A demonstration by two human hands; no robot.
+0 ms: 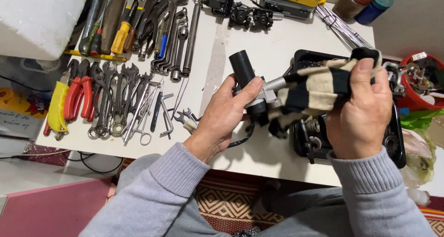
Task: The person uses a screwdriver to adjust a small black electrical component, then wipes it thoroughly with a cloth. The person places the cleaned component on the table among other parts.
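The left hand (222, 114) grips a metal part (259, 91) with a black cylinder on top, thumb pressed against its side, above the white table (273, 38). The right hand (358, 110) is closed on a striped black-and-cream rag (319, 91), which wraps the part's silver stub. Just under the hands sits a black tray (397, 144) of small parts. Left of them lie wrenches (122, 96) and red pliers (78, 96); at the far right stands a red bucket (428, 87).
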